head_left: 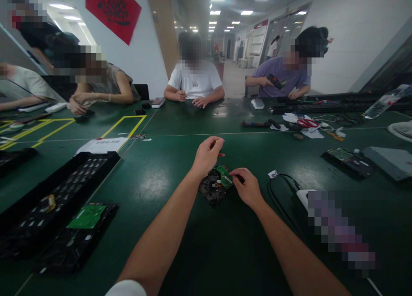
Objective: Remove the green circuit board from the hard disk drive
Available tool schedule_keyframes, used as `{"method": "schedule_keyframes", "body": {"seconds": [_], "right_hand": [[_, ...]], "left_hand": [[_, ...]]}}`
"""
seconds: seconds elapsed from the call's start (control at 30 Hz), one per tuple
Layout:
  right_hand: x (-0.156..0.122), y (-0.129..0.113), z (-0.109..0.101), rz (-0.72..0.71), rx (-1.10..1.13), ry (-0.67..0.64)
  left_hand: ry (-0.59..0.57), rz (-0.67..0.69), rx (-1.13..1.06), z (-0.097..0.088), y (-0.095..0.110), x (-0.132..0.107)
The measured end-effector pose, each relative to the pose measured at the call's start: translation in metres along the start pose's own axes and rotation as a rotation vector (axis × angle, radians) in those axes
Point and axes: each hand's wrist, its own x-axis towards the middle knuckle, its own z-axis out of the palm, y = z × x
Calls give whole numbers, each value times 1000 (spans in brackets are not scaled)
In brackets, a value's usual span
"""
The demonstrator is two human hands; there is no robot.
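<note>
A black hard drive (213,188) with a green circuit board (224,176) on top lies on the dark green table (167,167) in front of me. My left hand (207,154) hovers just above and behind it, fingers curled in a pinch around something small that I cannot make out. My right hand (246,186) rests at the drive's right edge, fingers pinched together against the circuit board; what they hold, if anything, is hidden.
Black trays (54,193) with a green board (86,216) lie at the left. A black cable (283,193) and white adapter sit to the right, another drive (349,161) and grey box (391,161) beyond. Several people work along the far and left edges.
</note>
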Motion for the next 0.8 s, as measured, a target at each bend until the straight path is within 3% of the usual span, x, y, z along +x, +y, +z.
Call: {"method": "schedule_keyframes", "body": {"seconds": [0.13,0.37,0.53,0.63,0.8], "right_hand": [[0,-2,-1,4,-2,-5],[5,5,-2,14,-10,-24],[25,9,-4,125,37,-68],[43,-4,-6,115,57,-62],[66,-41,-6,-16,180,-130]], "left_hand": [[1,-20,-7,-3,5,1],[1,-235,-354,3,12,-2],[35,-193,-208,0,15,-2],[28,-168,-113,-4,17,-1],[50,-177,-165,-5,14,1]]}}
